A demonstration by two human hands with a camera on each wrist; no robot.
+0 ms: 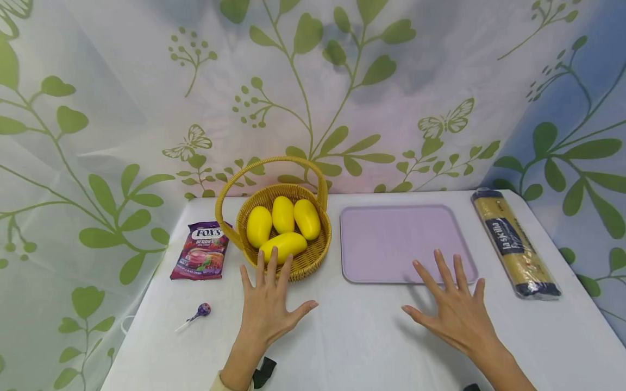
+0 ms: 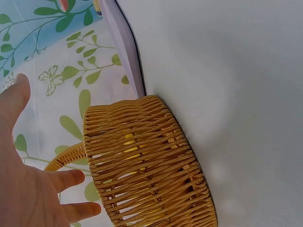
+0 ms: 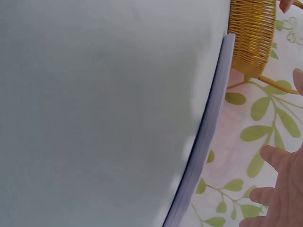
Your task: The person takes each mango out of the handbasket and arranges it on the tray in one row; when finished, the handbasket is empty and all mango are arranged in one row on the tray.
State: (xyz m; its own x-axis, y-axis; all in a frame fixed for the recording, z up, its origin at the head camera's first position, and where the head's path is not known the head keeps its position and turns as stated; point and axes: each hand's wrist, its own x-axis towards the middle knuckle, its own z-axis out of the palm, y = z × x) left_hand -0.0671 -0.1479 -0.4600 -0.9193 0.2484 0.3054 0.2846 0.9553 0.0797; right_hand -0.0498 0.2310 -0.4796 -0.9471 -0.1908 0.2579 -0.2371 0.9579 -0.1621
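Note:
My left hand (image 1: pixel 266 309) is spread palm down in front of the wicker basket (image 1: pixel 313 266), its fingertips overlapping the front rim in the head view. Several yellow mangoes (image 1: pixel 282 215) lie inside that basket, whose tall hoop handle leans to the left. In the left wrist view the thumb and two fingers stand beside the woven wall (image 2: pixel 142 161). My right hand (image 1: pixel 457 315), also with fingers spread, hovers over the near right part of a lilac tray (image 1: pixel 396 244) and casts a shadow on the table. Neither hand holds anything.
Left of the basket lies a purple FOX'S candy bag (image 1: pixel 201 252), with a wrapped lollipop (image 1: pixel 202 310) nearer the front. A long spaghetti pack (image 1: pixel 515 244) lies along the right edge of the white table (image 1: pixel 352 336). Leaf-patterned cloth (image 1: pixel 342 108) hangs behind and at both sides.

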